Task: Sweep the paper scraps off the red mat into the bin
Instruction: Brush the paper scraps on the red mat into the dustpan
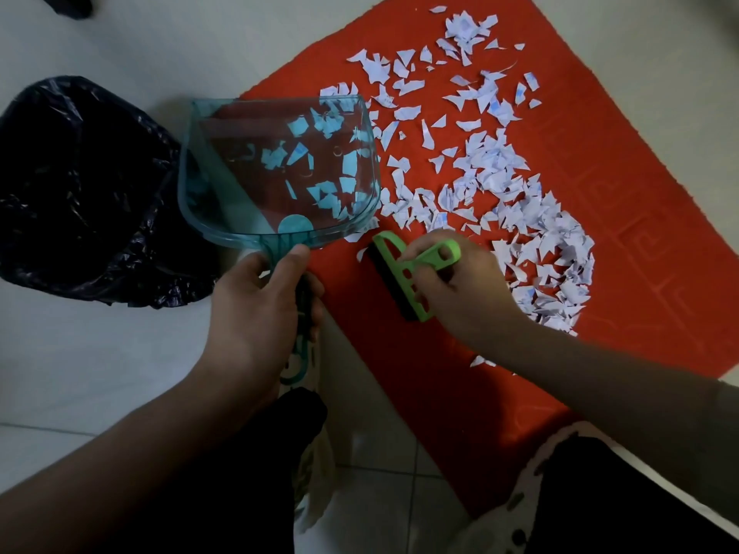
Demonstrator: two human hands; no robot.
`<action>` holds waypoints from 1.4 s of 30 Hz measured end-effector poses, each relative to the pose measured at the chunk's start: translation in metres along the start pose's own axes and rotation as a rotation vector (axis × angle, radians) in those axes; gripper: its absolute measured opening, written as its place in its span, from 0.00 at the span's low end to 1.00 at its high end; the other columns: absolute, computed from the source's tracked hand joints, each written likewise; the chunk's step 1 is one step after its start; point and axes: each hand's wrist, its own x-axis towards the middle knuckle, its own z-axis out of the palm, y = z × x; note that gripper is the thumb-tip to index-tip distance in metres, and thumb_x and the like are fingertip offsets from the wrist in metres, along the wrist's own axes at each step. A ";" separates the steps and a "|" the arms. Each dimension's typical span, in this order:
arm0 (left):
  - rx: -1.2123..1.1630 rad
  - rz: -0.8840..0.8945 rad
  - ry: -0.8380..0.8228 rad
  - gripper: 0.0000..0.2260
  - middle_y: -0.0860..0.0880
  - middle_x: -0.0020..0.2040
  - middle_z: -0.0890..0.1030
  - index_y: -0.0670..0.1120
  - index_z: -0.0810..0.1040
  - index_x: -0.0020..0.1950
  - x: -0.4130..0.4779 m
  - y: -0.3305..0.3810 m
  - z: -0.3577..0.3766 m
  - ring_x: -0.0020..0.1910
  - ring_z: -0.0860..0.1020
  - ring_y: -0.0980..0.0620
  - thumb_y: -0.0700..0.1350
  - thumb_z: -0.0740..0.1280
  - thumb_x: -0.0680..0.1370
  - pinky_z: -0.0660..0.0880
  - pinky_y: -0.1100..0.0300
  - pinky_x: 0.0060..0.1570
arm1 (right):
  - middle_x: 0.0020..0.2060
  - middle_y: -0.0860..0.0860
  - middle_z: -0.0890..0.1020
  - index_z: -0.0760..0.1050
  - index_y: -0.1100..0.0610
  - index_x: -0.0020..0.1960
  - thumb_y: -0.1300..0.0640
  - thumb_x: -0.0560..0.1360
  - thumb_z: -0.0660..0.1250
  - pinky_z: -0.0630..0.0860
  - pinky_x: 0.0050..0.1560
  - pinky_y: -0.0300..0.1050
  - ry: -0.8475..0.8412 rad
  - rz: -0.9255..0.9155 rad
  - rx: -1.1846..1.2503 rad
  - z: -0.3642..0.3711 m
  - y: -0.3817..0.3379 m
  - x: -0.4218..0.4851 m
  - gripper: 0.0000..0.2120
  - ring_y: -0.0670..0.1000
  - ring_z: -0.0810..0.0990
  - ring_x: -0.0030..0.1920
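Note:
A red mat (624,185) lies on the pale tiled floor, strewn with several white paper scraps (500,169). My left hand (256,309) grips the handle of a clear teal dustpan (208,125), which hovers over the mat's left corner with scraps showing through it. My right hand (456,281) holds a small green brush (404,273) by its looped handle, its dark bristle edge down on the mat just right of the pan. The bin (84,193), lined with a black bag, stands on the floor left of the dustpan.
Pale floor tiles (100,373) surround the mat. My dark-clothed knees (624,501) fill the bottom of the view. A dark object (68,4) sits at the top left corner.

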 end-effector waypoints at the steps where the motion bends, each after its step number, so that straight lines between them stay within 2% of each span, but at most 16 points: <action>1: 0.004 0.003 -0.001 0.15 0.48 0.31 0.78 0.37 0.75 0.50 0.000 0.000 0.000 0.27 0.74 0.49 0.50 0.63 0.80 0.72 0.60 0.24 | 0.40 0.47 0.79 0.76 0.50 0.49 0.58 0.77 0.62 0.80 0.36 0.51 -0.021 0.005 -0.020 0.002 0.001 -0.001 0.05 0.53 0.81 0.38; 3: 0.007 0.011 -0.003 0.14 0.48 0.30 0.78 0.39 0.75 0.47 0.000 -0.001 -0.002 0.26 0.74 0.49 0.50 0.63 0.80 0.72 0.61 0.24 | 0.42 0.49 0.79 0.76 0.50 0.49 0.59 0.77 0.63 0.80 0.34 0.45 0.027 0.045 -0.042 -0.002 0.003 0.005 0.06 0.54 0.82 0.38; 6: -0.013 0.015 -0.006 0.14 0.48 0.30 0.78 0.38 0.75 0.48 0.001 -0.001 -0.003 0.25 0.74 0.50 0.50 0.63 0.80 0.72 0.62 0.23 | 0.42 0.55 0.80 0.77 0.56 0.49 0.62 0.76 0.62 0.79 0.35 0.53 0.175 0.058 -0.058 -0.019 0.006 0.018 0.06 0.57 0.81 0.37; 8: -0.013 0.009 0.000 0.14 0.48 0.31 0.78 0.38 0.76 0.50 0.001 -0.001 -0.003 0.26 0.74 0.50 0.50 0.63 0.80 0.72 0.61 0.24 | 0.40 0.57 0.80 0.77 0.58 0.49 0.63 0.76 0.62 0.78 0.35 0.53 0.220 0.051 -0.055 -0.027 0.005 0.024 0.07 0.58 0.81 0.37; 12: -0.021 0.008 0.007 0.12 0.49 0.31 0.78 0.40 0.76 0.47 0.001 -0.002 -0.001 0.26 0.74 0.49 0.49 0.63 0.80 0.72 0.61 0.24 | 0.38 0.58 0.81 0.77 0.56 0.49 0.65 0.76 0.61 0.75 0.26 0.43 0.154 0.056 0.030 -0.020 0.001 0.017 0.08 0.53 0.81 0.32; 14: -0.014 0.014 0.006 0.12 0.48 0.30 0.78 0.41 0.76 0.46 0.001 -0.002 -0.001 0.25 0.73 0.50 0.49 0.63 0.80 0.72 0.62 0.23 | 0.39 0.57 0.82 0.77 0.56 0.49 0.65 0.76 0.62 0.77 0.28 0.48 0.075 0.055 -0.001 -0.013 0.002 0.013 0.08 0.56 0.82 0.34; 16: -0.023 0.014 0.006 0.13 0.48 0.29 0.78 0.39 0.76 0.47 0.000 -0.001 -0.001 0.25 0.73 0.50 0.49 0.63 0.80 0.71 0.62 0.22 | 0.40 0.56 0.81 0.77 0.57 0.49 0.65 0.76 0.62 0.78 0.32 0.52 0.073 0.050 -0.049 -0.012 0.005 0.013 0.07 0.59 0.82 0.35; 21: -0.031 0.017 0.004 0.15 0.48 0.30 0.78 0.36 0.75 0.51 0.001 -0.001 -0.002 0.25 0.73 0.51 0.49 0.62 0.80 0.72 0.62 0.22 | 0.37 0.53 0.79 0.76 0.55 0.48 0.60 0.75 0.61 0.77 0.30 0.50 0.197 0.018 -0.025 -0.022 0.004 0.018 0.07 0.54 0.80 0.33; 26: -0.038 0.012 -0.004 0.14 0.49 0.30 0.78 0.38 0.76 0.50 0.001 0.000 -0.003 0.25 0.74 0.51 0.49 0.62 0.80 0.72 0.62 0.23 | 0.42 0.52 0.80 0.77 0.55 0.49 0.62 0.76 0.63 0.78 0.31 0.42 0.062 0.021 -0.042 -0.005 0.002 0.010 0.06 0.48 0.80 0.33; 28: -0.046 0.013 -0.010 0.12 0.49 0.30 0.78 0.40 0.76 0.50 0.000 0.000 -0.004 0.25 0.74 0.52 0.49 0.62 0.80 0.72 0.63 0.23 | 0.43 0.52 0.80 0.77 0.56 0.49 0.63 0.76 0.63 0.77 0.31 0.40 0.073 0.038 -0.061 -0.005 0.003 0.013 0.06 0.48 0.80 0.33; 31: -0.063 0.015 -0.013 0.11 0.50 0.29 0.78 0.42 0.77 0.49 0.001 0.001 -0.004 0.25 0.74 0.52 0.49 0.62 0.80 0.72 0.62 0.22 | 0.40 0.54 0.80 0.77 0.58 0.49 0.63 0.77 0.62 0.78 0.34 0.46 0.175 0.033 -0.093 -0.016 0.003 0.022 0.06 0.54 0.81 0.36; 33: -0.072 0.013 -0.010 0.11 0.50 0.29 0.78 0.41 0.77 0.49 0.002 0.001 -0.004 0.25 0.73 0.51 0.49 0.63 0.80 0.72 0.61 0.23 | 0.39 0.54 0.80 0.77 0.58 0.48 0.63 0.76 0.61 0.78 0.34 0.47 0.197 0.005 -0.080 -0.020 0.000 0.026 0.06 0.54 0.81 0.36; 37: -0.089 0.012 -0.001 0.13 0.49 0.30 0.78 0.40 0.76 0.49 0.003 0.002 -0.005 0.26 0.73 0.50 0.50 0.64 0.79 0.72 0.60 0.23 | 0.40 0.51 0.80 0.75 0.52 0.48 0.62 0.76 0.62 0.79 0.30 0.41 0.030 0.004 0.045 0.002 -0.011 0.019 0.07 0.51 0.81 0.34; 40: -0.094 0.013 0.009 0.12 0.49 0.30 0.79 0.40 0.77 0.48 0.003 0.002 -0.006 0.25 0.73 0.49 0.50 0.64 0.79 0.71 0.60 0.23 | 0.42 0.46 0.78 0.76 0.53 0.50 0.62 0.77 0.63 0.76 0.32 0.34 -0.104 -0.054 -0.016 0.021 -0.013 0.018 0.06 0.49 0.80 0.36; 42: -0.091 0.009 0.011 0.12 0.48 0.30 0.78 0.41 0.77 0.47 0.003 0.002 -0.007 0.25 0.73 0.49 0.50 0.64 0.79 0.71 0.60 0.23 | 0.42 0.46 0.77 0.76 0.53 0.50 0.61 0.77 0.63 0.74 0.33 0.33 -0.133 -0.056 -0.047 0.029 -0.015 0.022 0.06 0.46 0.78 0.36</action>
